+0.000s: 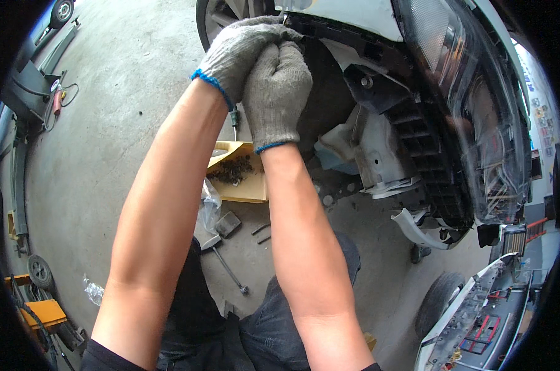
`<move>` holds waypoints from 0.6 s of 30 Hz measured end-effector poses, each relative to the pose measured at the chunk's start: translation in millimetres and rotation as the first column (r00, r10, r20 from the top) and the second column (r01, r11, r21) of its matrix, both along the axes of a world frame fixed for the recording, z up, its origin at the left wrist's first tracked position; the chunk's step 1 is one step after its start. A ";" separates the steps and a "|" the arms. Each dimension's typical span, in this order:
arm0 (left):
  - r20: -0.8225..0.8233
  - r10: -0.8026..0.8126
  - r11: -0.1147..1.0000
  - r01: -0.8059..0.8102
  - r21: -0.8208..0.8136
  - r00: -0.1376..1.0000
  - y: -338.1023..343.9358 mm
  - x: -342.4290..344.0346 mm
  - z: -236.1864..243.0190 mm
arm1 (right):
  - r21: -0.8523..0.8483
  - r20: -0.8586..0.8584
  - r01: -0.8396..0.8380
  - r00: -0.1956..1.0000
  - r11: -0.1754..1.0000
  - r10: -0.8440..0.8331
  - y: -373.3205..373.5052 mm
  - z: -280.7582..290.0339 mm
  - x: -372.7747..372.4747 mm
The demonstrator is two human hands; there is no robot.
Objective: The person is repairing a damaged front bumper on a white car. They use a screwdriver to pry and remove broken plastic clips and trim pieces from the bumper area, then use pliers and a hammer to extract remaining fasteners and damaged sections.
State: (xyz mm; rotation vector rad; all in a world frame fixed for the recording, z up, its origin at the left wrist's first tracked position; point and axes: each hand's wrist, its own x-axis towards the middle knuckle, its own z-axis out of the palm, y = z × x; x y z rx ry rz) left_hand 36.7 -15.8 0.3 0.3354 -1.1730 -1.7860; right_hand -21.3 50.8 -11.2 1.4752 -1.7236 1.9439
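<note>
My left hand (243, 49) and my right hand (277, 93), both in grey knit gloves with blue cuffs, meet at the lower edge of a white car body panel (335, 17). Their fingers are curled, and what they hold is hidden. Behind my wrists a screwdriver (235, 123) points down toward a yellow plastic container (246, 195) holding a pile of dark small fasteners. To the right are the headlight (453, 93), a black ribbed plastic piece (428, 148) and exposed metal bodywork (379, 154).
Below lie a hammer-like tool (230, 266), a dark block (229, 224) and clear plastic (209, 207). A lift post (26, 105) and yellow equipment (45, 312) are at the left, a detached panel (471, 309) and tyre (434, 303) at the lower right.
</note>
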 end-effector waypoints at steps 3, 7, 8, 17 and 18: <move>-0.007 0.013 0.999 -0.013 0.041 1.000 -1.5 -1.5 1.1 | 0.052 0.001 -0.029 1.000 0.998 0.029 1.9 1.0 -2.1; -0.051 -0.008 1.000 0.010 0.029 0.999 -4.2 -1.3 -0.1 | 0.015 -0.035 0.010 0.999 1.000 -0.009 -0.5 1.2 -0.2; -0.055 -0.009 1.000 0.010 0.024 0.998 -5.0 -1.2 0.2 | 0.024 -0.063 0.019 0.998 1.000 -0.017 -0.6 1.0 -1.1; -0.150 0.021 0.998 -0.011 0.069 0.988 -4.5 -7.7 -7.8 | 0.002 -0.181 0.047 0.982 0.999 -0.046 -0.5 -2.4 -7.6; -0.142 0.033 0.997 -0.023 0.075 0.989 -4.0 -7.9 -8.3 | 0.002 -0.195 0.048 0.980 0.999 -0.046 -1.1 -2.9 -9.2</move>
